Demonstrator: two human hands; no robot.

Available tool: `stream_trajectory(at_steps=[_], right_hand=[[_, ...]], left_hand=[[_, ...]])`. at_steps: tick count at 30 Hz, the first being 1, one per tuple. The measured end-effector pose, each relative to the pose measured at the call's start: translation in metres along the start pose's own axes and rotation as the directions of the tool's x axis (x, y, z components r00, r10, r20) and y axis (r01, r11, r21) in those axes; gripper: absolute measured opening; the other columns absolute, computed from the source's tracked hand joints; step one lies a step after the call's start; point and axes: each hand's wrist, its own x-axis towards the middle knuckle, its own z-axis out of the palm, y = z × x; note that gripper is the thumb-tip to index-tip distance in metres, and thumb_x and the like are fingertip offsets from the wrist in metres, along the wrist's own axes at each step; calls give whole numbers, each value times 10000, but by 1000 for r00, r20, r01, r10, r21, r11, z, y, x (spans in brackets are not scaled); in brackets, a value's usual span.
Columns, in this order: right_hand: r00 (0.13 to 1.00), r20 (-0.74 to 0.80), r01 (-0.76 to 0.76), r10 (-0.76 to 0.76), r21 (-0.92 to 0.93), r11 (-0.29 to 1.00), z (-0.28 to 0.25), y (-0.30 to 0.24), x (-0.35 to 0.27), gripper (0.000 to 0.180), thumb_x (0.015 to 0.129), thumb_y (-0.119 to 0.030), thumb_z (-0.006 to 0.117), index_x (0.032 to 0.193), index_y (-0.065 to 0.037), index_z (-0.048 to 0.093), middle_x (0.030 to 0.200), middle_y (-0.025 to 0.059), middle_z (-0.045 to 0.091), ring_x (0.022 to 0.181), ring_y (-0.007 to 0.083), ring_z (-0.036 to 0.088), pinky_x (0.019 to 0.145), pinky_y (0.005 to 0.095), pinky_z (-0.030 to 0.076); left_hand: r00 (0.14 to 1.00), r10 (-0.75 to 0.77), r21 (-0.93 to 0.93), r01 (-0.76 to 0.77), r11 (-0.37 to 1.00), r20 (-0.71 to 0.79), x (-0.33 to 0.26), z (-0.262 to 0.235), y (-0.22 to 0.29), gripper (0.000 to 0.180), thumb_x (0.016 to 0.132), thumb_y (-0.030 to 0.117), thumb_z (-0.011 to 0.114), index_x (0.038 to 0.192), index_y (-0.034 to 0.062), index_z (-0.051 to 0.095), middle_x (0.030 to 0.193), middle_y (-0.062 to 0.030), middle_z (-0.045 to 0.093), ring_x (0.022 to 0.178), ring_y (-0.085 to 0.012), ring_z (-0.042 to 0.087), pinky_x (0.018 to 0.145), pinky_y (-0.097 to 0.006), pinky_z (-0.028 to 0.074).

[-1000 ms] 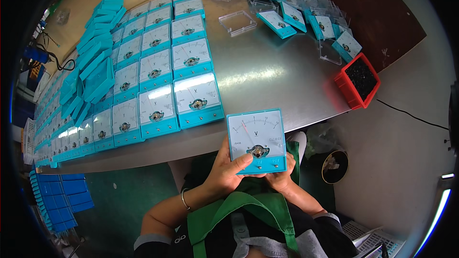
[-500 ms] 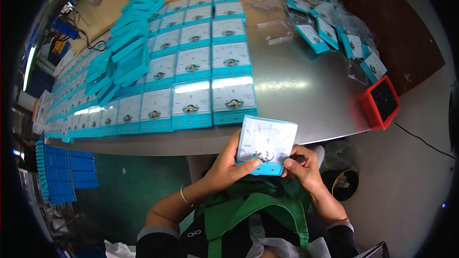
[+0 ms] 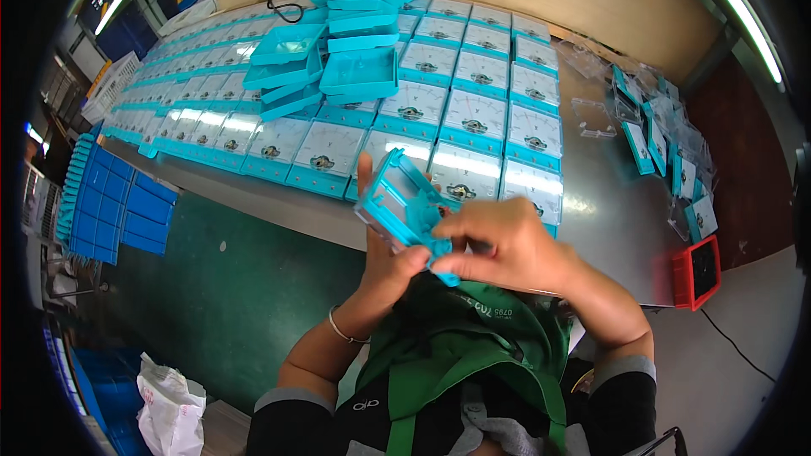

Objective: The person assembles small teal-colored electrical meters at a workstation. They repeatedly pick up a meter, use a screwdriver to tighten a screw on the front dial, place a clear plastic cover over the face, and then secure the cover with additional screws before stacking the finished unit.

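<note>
Both hands are holding one teal meter housing (image 3: 404,203) just above the near edge of the bench (image 3: 608,219), directly in front of the person's chest. The left hand (image 3: 384,257) is gripping it from below and behind, thumb up along the left side; the right hand (image 3: 498,245) is closing on its lower right corner from the right, fingers curled and pinching the rim. The housing is tilting with its open back toward the camera, its long side running from upper left down to lower right, so the right hand is sitting at the lower end and the left is carrying the weight. Just beyond it, rows of finished meters (image 3: 473,122) with white dials are lying face up, the nearest row almost touching the housing in the picture. A loose pile of empty teal covers (image 3: 355,67) is resting on those rows farther left. On the far right, scattered meters in clear bags (image 3: 667,152) and a small red tray (image 3: 697,270) are standing well apart. Blue trays (image 3: 118,211) are stacked below the bench on the left.
</note>
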Motion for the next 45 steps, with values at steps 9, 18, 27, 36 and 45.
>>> stream_trajectory(at_steps=[9,18,27,36,45], right_hand=[[985,-170,-121,-18,-770,627,49,138,150,159,787,-35,617,938,9,640,986,140,605,863,309,638,668,410,528],[665,-621,-457,415,100,884,-69,18,-55,134,836,-108,687,902,-8,627,733,60,617,563,98,542,475,225,423],[199,-126,-776,972,586,235,-66,5,-238,334,896,-248,626,1077,31,585,879,153,686,632,170,651,451,218,421],[615,-387,-750,687,-557,357,-101,35,-224,864,669,-441,769,1367,-58,435,1318,237,468,1217,365,464,1011,414,368],[590,-293,-358,753,740,569,-15,-7,-204,907,810,-604,562,1417,23,314,1351,214,435,1257,309,417,1028,408,346]], left_hand=[[927,-273,114,251,961,256,-38,-11,-7,1113,524,372,894,1384,229,201,1298,-184,447,1192,-362,493,976,-510,441],[832,-352,91,349,933,429,-35,9,-38,1068,540,335,896,1356,211,219,1333,-194,418,1231,-347,461,999,-493,413],[576,-631,193,640,744,520,-23,81,-86,1048,533,317,863,1382,185,264,1334,-166,391,1192,-324,476,974,-476,427],[644,-617,175,615,769,452,-12,90,-76,1056,602,263,848,1432,213,196,1263,-150,387,950,-299,601,813,-435,515],[781,-452,186,413,892,431,-15,94,-90,994,665,211,825,1414,195,171,1311,-107,346,1113,-261,492,876,-406,491]])
